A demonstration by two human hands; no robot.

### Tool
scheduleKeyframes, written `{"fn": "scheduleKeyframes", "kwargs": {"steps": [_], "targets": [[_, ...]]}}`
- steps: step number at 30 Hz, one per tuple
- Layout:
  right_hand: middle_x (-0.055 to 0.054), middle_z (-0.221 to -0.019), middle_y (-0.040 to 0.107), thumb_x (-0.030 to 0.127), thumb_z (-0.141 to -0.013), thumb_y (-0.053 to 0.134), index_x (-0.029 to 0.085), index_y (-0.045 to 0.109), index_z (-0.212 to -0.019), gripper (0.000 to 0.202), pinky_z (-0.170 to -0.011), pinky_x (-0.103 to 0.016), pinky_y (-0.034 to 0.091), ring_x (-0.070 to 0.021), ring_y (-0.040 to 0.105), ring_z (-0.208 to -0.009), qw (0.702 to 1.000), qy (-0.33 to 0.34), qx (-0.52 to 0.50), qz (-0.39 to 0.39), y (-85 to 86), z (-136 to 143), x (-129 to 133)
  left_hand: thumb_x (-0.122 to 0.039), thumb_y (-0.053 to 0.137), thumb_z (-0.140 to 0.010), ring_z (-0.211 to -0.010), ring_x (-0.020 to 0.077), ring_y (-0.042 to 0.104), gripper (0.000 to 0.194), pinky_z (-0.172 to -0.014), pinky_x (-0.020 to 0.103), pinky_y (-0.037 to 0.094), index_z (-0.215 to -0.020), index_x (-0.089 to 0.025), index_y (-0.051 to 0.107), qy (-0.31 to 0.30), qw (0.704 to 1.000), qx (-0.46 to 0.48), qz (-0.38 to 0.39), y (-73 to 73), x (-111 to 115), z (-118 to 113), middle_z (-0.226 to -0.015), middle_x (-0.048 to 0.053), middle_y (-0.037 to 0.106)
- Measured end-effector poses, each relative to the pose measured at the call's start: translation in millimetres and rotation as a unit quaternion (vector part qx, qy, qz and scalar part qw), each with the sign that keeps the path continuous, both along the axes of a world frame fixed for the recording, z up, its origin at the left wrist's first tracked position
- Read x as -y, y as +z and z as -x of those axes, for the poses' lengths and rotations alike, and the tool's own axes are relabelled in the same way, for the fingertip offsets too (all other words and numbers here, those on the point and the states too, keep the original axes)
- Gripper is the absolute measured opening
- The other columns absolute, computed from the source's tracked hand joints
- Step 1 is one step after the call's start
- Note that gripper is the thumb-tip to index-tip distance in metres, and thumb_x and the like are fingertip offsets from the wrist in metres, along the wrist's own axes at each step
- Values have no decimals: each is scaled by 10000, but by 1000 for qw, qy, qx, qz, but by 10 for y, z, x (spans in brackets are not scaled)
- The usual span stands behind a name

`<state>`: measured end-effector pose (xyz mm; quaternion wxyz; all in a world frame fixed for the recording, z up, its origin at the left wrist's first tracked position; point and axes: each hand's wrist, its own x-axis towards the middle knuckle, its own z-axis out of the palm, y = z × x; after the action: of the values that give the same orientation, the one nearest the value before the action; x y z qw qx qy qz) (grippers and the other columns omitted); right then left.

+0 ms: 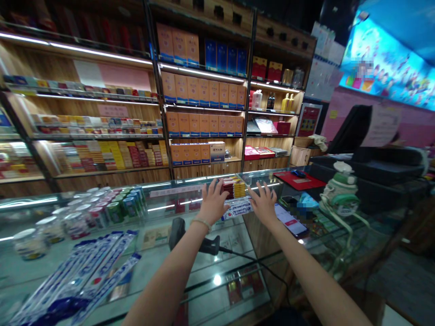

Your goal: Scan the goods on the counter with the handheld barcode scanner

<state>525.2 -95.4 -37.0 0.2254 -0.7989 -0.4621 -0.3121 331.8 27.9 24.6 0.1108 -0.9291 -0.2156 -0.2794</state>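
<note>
My left hand (213,203) is open above the glass counter, fingers spread, beside the left side of a stack of small red and yellow packs (235,186). Several white-and-blue wrapped packets (238,208) lie just in front of that stack, between my hands. On the other side, my right hand (263,203) is also open with its fingers apart, near the right ends of the packets. Whether either hand touches them I cannot tell. Under my left forearm rests a black handheld barcode scanner (209,245), partly covered, its cable running right.
Long blue-and-white wrapped sticks (91,267) lie at left, below rows of jars and cans (117,210). A phone (290,220) lies right of my right hand, with a green water bottle (340,194) beyond. A black monitor (351,129) stands behind; stocked shelves (204,108) line the wall.
</note>
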Motion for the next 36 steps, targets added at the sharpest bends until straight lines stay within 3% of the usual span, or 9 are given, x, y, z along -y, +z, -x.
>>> {"fn": "scheduleKeyframes", "kwargs": {"steps": [4, 10, 16, 27, 36], "targets": [[-87, -1612, 415, 289, -965, 531, 372, 550, -1451, 494, -1158, -635, 221, -358, 272, -1499, 1000, 6, -11, -1, -47, -13, 3, -369, 817, -758, -1521, 391, 279, 446, -1223, 668, 204, -1183, -282, 714, 1, 1000, -5, 15, -85, 7, 14, -1624, 114, 397], [-67, -1618, 401, 319, -928, 616, 410, 634, -1354, 435, -1154, -662, 201, -371, 234, -1510, 999, 4, -34, 34, -50, -59, 100, -347, 806, -756, -1513, 380, 294, 245, -1227, 645, 214, -962, -232, 742, -5, 999, -27, 16, -144, 13, 56, -1599, 111, 435], [-51, -1646, 365, 349, -876, 714, 421, 672, -1298, 430, -1154, -700, 163, -383, 220, -1521, 996, 43, -20, 81, -112, -64, 143, -339, 809, -742, -1516, 374, 298, 191, -1231, 649, 203, -896, -241, 754, -16, 999, -33, 27, -220, 9, 64, -1576, 99, 471], [-29, -1624, 410, 305, -868, 734, 406, 743, -1154, 303, -1153, -720, 160, -377, 269, -1511, 993, 60, -18, 97, -172, -84, 145, -335, 816, -726, -1503, 381, 325, 159, -1227, 637, 231, -830, -227, 765, 2, 997, -68, 30, -241, 20, 69, -1543, 121, 505], [-22, -1568, 485, 241, -839, 731, 302, 737, -986, 158, -1158, -705, 173, -362, 296, -1501, 994, 67, -41, 81, -114, -60, 154, -307, 795, -742, -1503, 385, 322, 113, -1210, 651, 249, -824, -231, 780, -4, 996, -76, 42, -280, -1, 50, -1545, 108, 509]]}}
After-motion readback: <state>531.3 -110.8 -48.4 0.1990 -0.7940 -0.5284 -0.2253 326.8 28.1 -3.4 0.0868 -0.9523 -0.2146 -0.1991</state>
